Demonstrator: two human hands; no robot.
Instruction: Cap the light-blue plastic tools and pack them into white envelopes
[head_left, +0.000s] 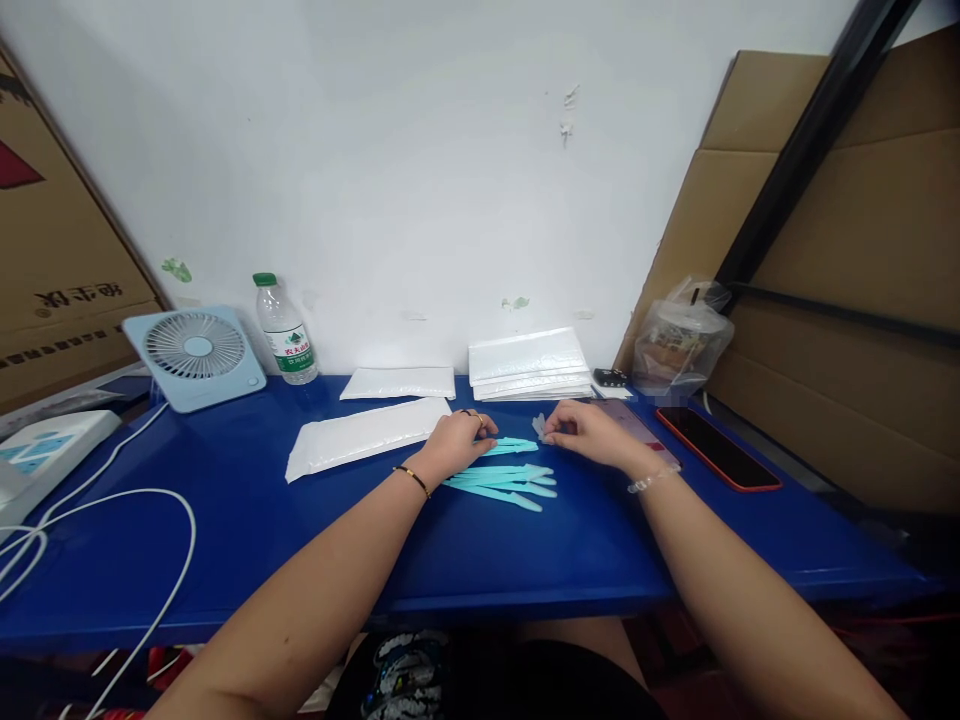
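The clear plastic bottle with a green cap (287, 325) has a white and green label (291, 343) with a dark green tree shape and red Chinese letters that look like 农夫山泉. The big brown cardboard box (56, 220) on the left has dark letters and a bit of red, but the letters are too hard to read. The thin, flat, pale blue-green plastic sticks (501, 478) lie on the shiny blue tabletop (480, 565), fanned out with their tips pointing right. A few more sit just behind them, poking out by the left hand (459, 440). Its fingers are bent over there, and I cannot tell if they grip any. The right hand (589, 432) pinches a small, cloudy, see-through piece (538, 428) between thumb and finger, near the stick tips. A long white padded envelope (367, 437) lies to the left of the sticks.
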